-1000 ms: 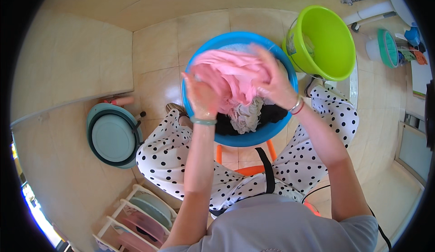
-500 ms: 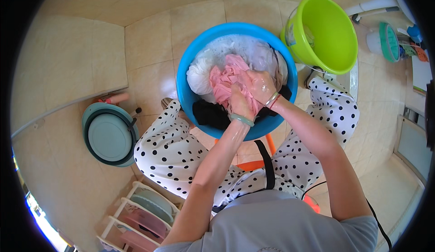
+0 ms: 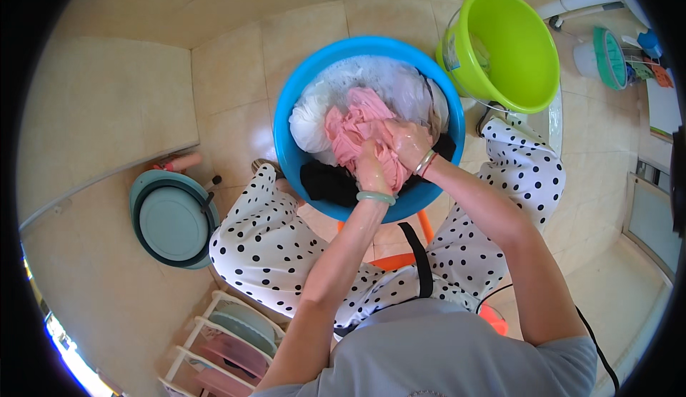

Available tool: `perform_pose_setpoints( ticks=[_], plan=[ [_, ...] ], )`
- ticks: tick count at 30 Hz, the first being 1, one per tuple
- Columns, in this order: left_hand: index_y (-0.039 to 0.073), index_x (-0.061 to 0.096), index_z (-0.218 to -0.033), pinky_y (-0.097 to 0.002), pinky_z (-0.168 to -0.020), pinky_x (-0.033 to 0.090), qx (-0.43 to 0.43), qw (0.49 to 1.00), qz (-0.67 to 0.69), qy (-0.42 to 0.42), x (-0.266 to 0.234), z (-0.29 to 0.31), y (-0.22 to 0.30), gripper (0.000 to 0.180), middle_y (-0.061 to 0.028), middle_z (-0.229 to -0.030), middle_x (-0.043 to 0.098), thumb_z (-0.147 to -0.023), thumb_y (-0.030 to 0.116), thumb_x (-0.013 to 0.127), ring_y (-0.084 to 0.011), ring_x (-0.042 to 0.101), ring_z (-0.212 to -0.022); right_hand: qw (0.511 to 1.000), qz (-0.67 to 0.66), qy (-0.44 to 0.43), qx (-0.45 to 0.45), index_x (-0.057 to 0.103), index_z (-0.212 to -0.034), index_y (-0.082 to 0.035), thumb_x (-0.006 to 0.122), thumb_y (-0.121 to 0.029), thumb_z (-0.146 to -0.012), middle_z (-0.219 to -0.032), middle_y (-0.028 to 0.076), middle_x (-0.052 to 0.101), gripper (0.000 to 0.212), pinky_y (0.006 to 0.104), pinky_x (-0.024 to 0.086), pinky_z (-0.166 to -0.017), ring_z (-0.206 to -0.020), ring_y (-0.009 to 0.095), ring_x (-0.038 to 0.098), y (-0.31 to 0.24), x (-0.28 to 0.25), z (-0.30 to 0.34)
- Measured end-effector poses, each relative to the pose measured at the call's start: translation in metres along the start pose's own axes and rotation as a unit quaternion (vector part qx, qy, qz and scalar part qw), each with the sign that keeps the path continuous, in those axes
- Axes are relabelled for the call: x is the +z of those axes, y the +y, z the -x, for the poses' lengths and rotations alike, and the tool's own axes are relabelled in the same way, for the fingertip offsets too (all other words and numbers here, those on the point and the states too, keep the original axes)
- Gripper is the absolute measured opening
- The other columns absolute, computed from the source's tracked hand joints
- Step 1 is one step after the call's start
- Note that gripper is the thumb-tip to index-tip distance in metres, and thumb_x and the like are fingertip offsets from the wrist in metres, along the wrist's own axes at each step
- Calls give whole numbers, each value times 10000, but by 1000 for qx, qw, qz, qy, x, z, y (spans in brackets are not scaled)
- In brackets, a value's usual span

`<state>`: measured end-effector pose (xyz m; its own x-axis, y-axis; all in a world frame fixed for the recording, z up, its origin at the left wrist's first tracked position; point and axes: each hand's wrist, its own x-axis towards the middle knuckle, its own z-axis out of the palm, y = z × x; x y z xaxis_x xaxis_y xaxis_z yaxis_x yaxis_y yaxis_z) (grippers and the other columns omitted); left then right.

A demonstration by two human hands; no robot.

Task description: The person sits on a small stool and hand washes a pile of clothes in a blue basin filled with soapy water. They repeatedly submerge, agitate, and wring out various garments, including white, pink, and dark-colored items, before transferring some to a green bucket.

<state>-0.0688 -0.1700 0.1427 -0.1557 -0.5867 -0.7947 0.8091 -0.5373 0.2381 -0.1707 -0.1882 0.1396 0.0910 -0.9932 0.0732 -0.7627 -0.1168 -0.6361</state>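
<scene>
Tiled floor [image 3: 236,75]: blue basin [image 3: 300,97], green bucket [image 3: 514,47], teal basin [image 3: 171,218].

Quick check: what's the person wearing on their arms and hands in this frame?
Both forearms are bare and look wet; no gloves. The left hand has a pale green bangle at the wrist. The right hand has thin bracelets, silvery and red. Short grey sleeves end above the elbows.

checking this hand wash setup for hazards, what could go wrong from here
The blue basin sits between the knees, full of suds; hard scrubbing of the pink garment by both wet hands (left hand, right hand) could slop water onto the tiled floor, making it slippery. The black cloth shares the basin and might bleed dye onto the pink.
</scene>
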Motion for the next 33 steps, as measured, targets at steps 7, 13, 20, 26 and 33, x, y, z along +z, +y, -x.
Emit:
perform_pose_setpoints(
  ticks=[7,13,20,26,33],
  plan=[
    [29,556,-1046,-344,-827,508,-73,984,47,-158,-30,-23,12,293,-85,-993,613,-932,267,428,-201,611,-920,989,-71,-20,-131,583,-817,-94,606,-141,-722,-680,115,569,108,407,470,-549,-617,306,591,-80,1,21],
    [66,559,-973,-312,-755,489,14,998,-59,14,3,0,-6,289,-53,-919,591,-925,318,426,-176,593,-839,1000,-4,-9,-4,535,-762,-57,553,-224,-843,-683,157,599,187,444,481,-556,-653,359,607,21,8,-3],
    [102,570,-1034,-406,-852,479,-134,966,64,-214,3,5,32,337,-76,-1071,599,-890,384,454,-254,577,-991,990,-81,-79,-79,595,-873,-84,585,-261,-802,-782,134,610,191,443,453,-622,-687,355,592,-83,8,30],
    [87,537,-1143,-298,-805,503,21,998,-49,-45,35,18,6,267,-39,-1031,609,-922,235,515,-190,606,-908,982,132,-91,96,510,-889,-78,467,-382,-917,-746,176,643,308,509,472,-566,-648,385,614,59,3,-9],
    [57,607,-1046,-448,-987,353,515,469,-718,12,12,-7,65,290,-164,-1130,601,-807,213,654,-285,534,-1118,895,-380,-214,94,578,-975,4,474,-264,-921,-956,51,605,293,263,431,-844,-917,114,549,49,-42,-53]
  ],
)
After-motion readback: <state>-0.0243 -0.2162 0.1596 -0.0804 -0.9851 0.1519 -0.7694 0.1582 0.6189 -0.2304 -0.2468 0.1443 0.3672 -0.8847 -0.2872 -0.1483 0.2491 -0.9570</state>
